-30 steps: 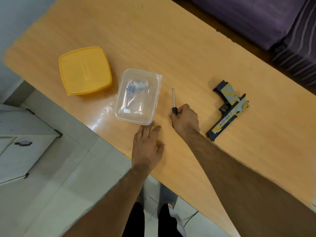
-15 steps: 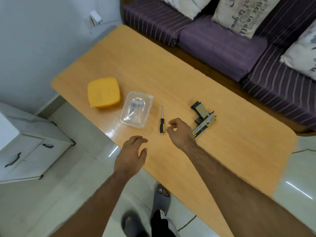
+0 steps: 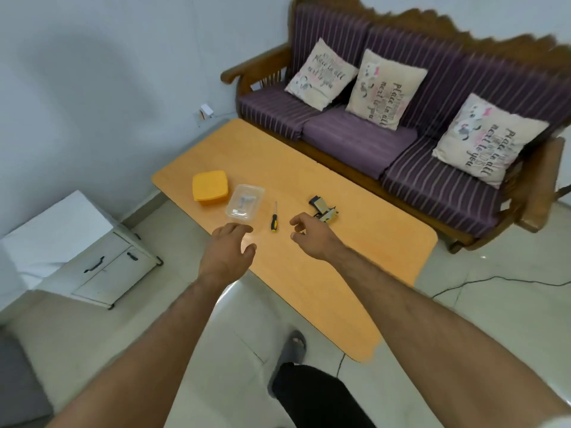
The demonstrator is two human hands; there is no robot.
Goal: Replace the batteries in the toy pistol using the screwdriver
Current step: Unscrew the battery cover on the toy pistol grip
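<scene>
Both hands hang above the near edge of the orange counter (image 3: 309, 186) and hold nothing. The left hand (image 3: 227, 251) is seen from the back, its fingers loosely bent and spread, its fingertips pointing toward 12 o'clock at the clear plastic container (image 3: 245, 202), with a gap showing between them. The right hand (image 3: 312, 234) is loosely cupped, thumb and fingers curved toward 9 o'clock and apart from each other, gripping nothing.

The screwdriver (image 3: 274, 218) lies flat on the counter between the two hands, its black-and-yellow handle nearest the person and its metal shaft pointing to 12 o'clock. It lies at 9 o'clock from the right hand, near it but not touched. The toy pistol (image 3: 324, 209) lies on the counter at about 1 o'clock from the right hand, partly hidden behind the knuckles; whether the hand touches it cannot be told. The clear container holds small pale items too blurred to name. A yellow lidded box (image 3: 210, 187) sits just beside it at 10 o'clock.
</scene>
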